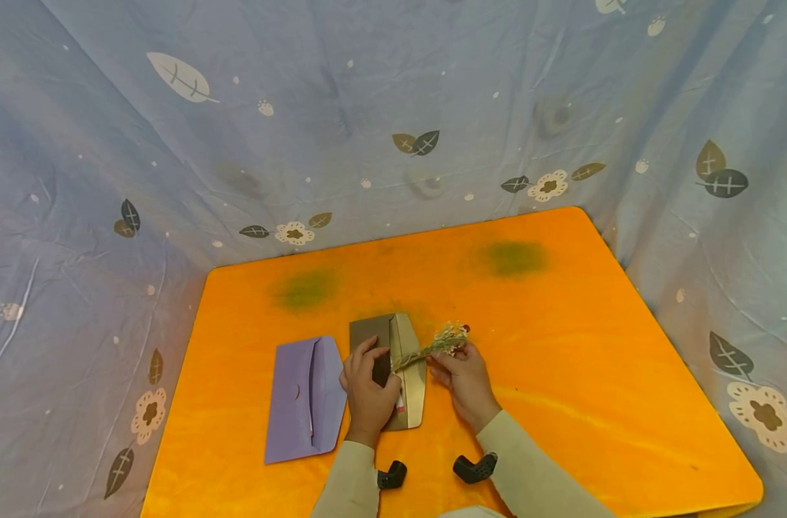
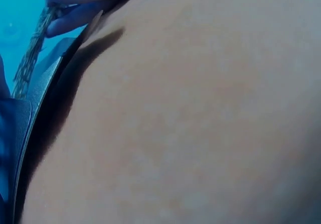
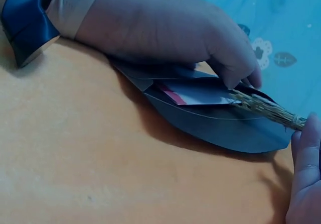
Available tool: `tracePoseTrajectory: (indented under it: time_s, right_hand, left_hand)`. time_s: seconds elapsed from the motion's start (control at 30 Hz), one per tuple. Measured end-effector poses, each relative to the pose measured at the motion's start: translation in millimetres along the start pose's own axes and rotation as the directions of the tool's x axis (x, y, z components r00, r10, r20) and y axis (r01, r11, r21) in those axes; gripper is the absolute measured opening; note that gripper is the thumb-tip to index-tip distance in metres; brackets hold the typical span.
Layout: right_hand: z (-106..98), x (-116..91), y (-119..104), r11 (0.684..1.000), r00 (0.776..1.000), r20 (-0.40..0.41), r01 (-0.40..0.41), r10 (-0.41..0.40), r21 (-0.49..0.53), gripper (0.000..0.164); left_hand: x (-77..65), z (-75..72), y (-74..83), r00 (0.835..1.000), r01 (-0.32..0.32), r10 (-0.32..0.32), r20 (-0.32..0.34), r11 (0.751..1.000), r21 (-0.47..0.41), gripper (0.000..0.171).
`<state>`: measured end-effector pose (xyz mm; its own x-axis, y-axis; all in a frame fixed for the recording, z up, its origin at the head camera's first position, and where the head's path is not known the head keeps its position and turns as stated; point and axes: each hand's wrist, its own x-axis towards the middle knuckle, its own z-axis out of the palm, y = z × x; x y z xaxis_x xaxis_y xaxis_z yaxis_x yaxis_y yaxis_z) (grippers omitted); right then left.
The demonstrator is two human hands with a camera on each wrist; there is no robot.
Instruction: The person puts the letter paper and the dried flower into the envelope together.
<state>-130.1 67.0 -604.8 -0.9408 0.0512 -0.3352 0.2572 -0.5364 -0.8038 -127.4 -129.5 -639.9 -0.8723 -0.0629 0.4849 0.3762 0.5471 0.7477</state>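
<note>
A dark brown envelope lies on the table, its gold-lined flap unfolded to the right. My left hand grips it near the mouth, with fingers over the front and the thumb at the opening. Between the thumb and fingers of my right hand is a small bunch of dried flowers, its blooms to the upper right. The stems point into the envelope's mouth; how far in their ends reach is hidden. Inside the mouth a white card with a red-pink edge shows.
Left of the brown envelope lies a purple envelope with its flap unfolded. Both rest on an orange-covered table. A leaf-patterned blue-grey curtain stands around the back and sides. Black wrist-worn devices sit by both sleeves.
</note>
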Motion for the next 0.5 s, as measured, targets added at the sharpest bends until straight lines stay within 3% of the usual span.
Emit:
tracePoseTrajectory:
  time_s: [0.37, 0.5]
  right_hand:
    - [5.4, -0.4, 5.8, 0.997, 1.0, 0.023, 0.0, 0.002, -0.075, 0.05]
    - [8.9, -1.1, 6.5, 0.994, 0.999, 0.031, -0.005, 0.008, -0.109, 0.045]
  left_hand:
    - [0.4, -1.3, 0.7, 1.0, 0.011, -0.011, 0.009, 1.0, -0.014, 0.044]
    - [0.3, -1.3, 0.5, 1.0, 0.012, -0.012, 0.01, 1.0, -0.007, 0.045]
